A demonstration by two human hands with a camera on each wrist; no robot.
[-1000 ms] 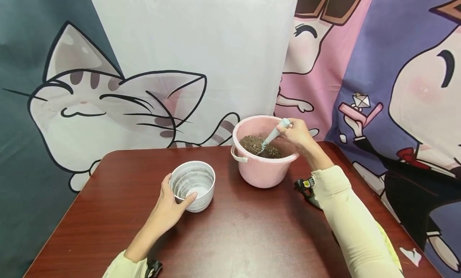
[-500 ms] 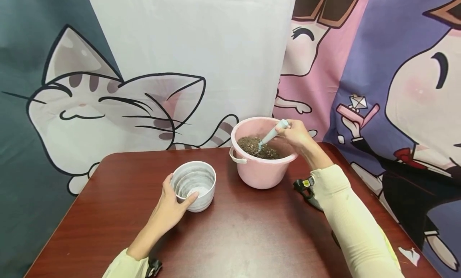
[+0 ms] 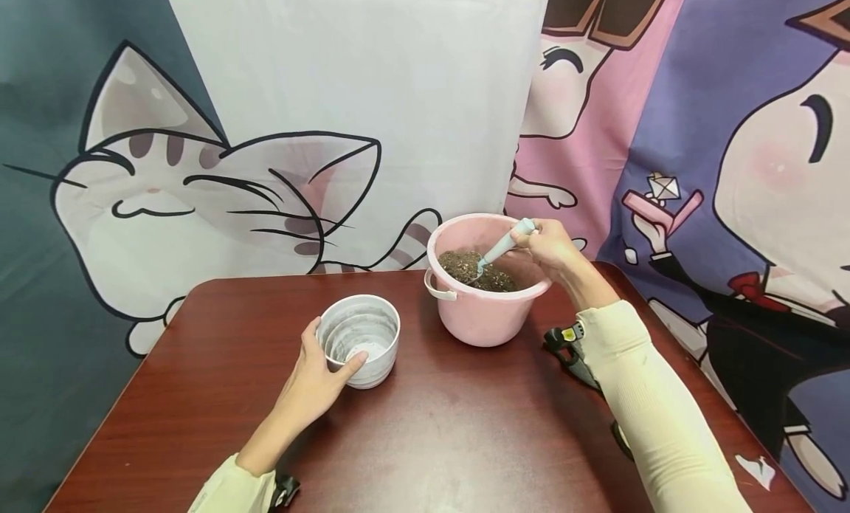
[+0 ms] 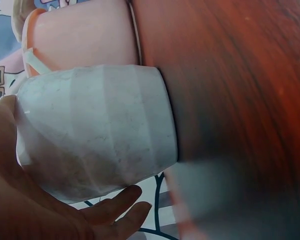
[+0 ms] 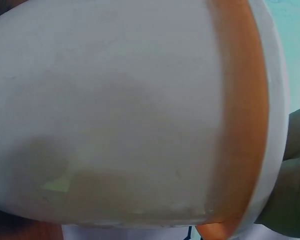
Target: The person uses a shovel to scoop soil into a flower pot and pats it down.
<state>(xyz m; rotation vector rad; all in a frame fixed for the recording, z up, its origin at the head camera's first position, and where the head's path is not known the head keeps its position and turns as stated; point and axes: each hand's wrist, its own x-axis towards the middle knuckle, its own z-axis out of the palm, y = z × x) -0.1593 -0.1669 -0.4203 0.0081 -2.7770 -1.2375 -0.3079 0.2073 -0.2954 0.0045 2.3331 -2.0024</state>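
Observation:
A white, grey-marbled flowerpot stands on the table, with no soil visible inside. My left hand grips its near left side, the thumb over the rim and the fingers outside. In the left wrist view the pot's ribbed wall fills the middle. Behind and to the right is a pink bucket part filled with dark soil. My right hand reaches over the bucket's right rim and holds a garden trowel by its pale blue handle. The trowel's blade is mostly hidden in the soil.
The reddish-brown table meets a cartoon-printed cloth at its back edge. A dark tool-like object lies under my right forearm, partly covered. A white scrap is near the right edge. The bucket's white handle hangs on its left.
The trowel's lower end has shifted slightly left in the soil, and its handle leans a little more. My left hand and the flowerpot have hardly moved.

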